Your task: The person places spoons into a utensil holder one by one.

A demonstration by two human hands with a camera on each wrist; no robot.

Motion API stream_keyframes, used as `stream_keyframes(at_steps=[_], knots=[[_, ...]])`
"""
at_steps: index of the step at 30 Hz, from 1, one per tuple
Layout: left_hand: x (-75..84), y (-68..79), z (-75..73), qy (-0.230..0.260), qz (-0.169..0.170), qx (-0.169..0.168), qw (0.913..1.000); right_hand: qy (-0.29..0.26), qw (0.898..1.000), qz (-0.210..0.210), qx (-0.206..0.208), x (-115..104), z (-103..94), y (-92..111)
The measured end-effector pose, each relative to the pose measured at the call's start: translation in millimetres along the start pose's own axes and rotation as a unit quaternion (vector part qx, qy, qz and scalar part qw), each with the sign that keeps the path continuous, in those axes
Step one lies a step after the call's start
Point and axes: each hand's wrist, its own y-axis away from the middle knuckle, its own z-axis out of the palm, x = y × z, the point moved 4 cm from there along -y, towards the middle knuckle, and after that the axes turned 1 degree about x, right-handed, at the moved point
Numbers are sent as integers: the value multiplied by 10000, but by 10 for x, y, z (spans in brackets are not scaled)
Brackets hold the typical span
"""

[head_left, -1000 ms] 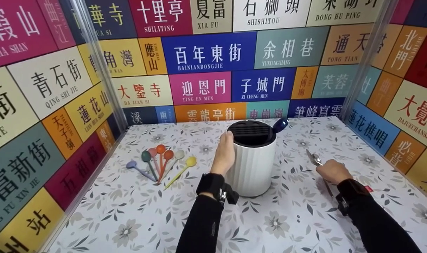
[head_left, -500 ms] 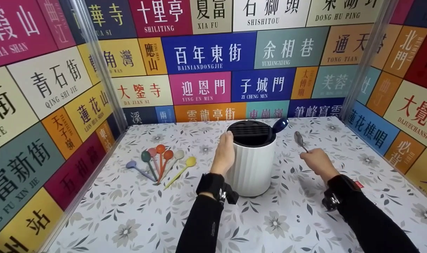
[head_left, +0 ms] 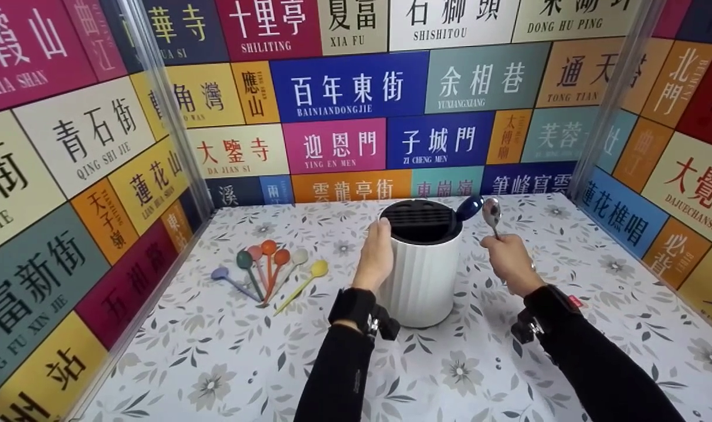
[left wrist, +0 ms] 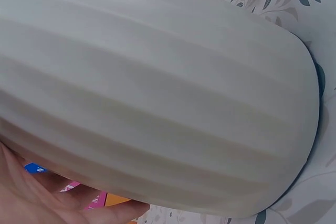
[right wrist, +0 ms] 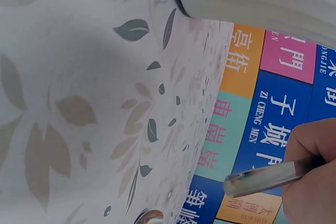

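A white ribbed utensil holder (head_left: 423,281) with a black slotted top stands upright in the head view. A dark blue spoon (head_left: 468,208) leans out of its right rim. My left hand (head_left: 375,255) rests along the holder's left side, fingers extended against the wall; its fingers show low in the left wrist view. My right hand (head_left: 511,264) grips a metal spoon (head_left: 492,211) by the handle, bowl up, just right of the blue spoon. The lower handle end (right wrist: 257,178) pokes out of the fist in the right wrist view.
Several coloured spoons (head_left: 268,269) lie fanned out on the floral tablecloth (head_left: 233,363) left of the holder. Another metal spoon's bowl (right wrist: 150,217) shows on the cloth, mostly hidden behind my right hand in the head view. Printed panels (head_left: 350,88) wall in the back and sides.
My right hand has moved left and away from me, raising the metal spoon from the cloth and turning it upright beside the blue spoon. The left hand and the holder stay in place.
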Motion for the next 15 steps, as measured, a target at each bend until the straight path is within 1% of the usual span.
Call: stream_keyframes(at_steps=[3, 7, 11, 15], knots=[[-5, -3, -12, 3, -38, 25, 10000, -475, 9989, -54, -9, -91, 50, 7], [-12, -5, -17, -2, -55, 55, 10000, -1153, 9932, -47, -135, -186, 100, 11], [-7, -4, -3, -42, -17, 14, 10000, -1389, 9901, -151, -109, -263, 97, 18], [-4, -6, 1, -39, 20, -22, 10000, -1435, 9889, -374, -105, -371, 85, 27]])
